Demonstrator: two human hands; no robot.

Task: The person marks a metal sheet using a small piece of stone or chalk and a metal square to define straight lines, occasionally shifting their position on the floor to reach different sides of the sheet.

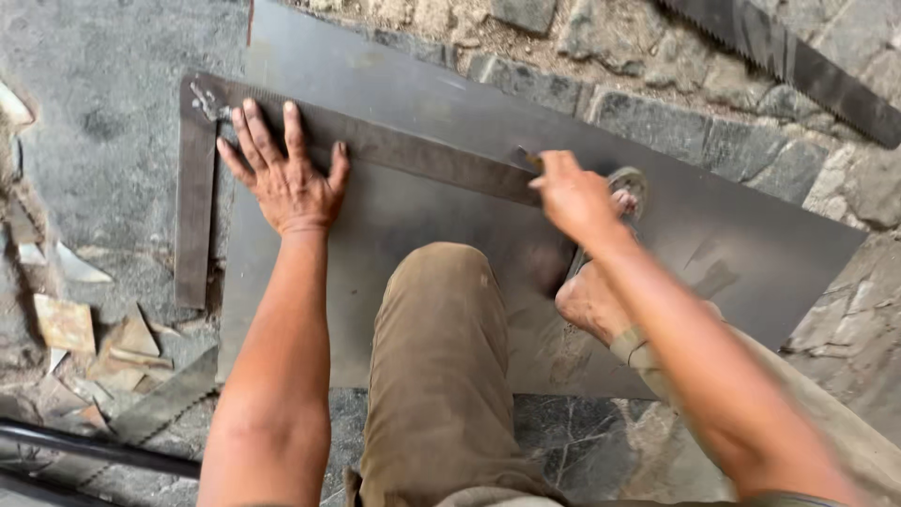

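The left hand (286, 174) lies flat at about 10 o'clock, its fingers (251, 131) spread apart and pressing on the long arm of a dark metal square (394, 150). The square rests on a grey metal sheet (441, 89) that lies on the stone floor (122, 113); its short arm runs down along the sheet's left edge. The right hand (574, 192), near the centre, is blurred, with fingers closed on a small thin tool (527, 160) at the edge of the square; what kind of tool is hard to tell. A foot in a sandal (629, 183) stands on the sheet. At 1 o'clock a saw blade (798, 61) is cut off by the frame. Broken tile pieces (66, 324) lie at 8 o'clock.
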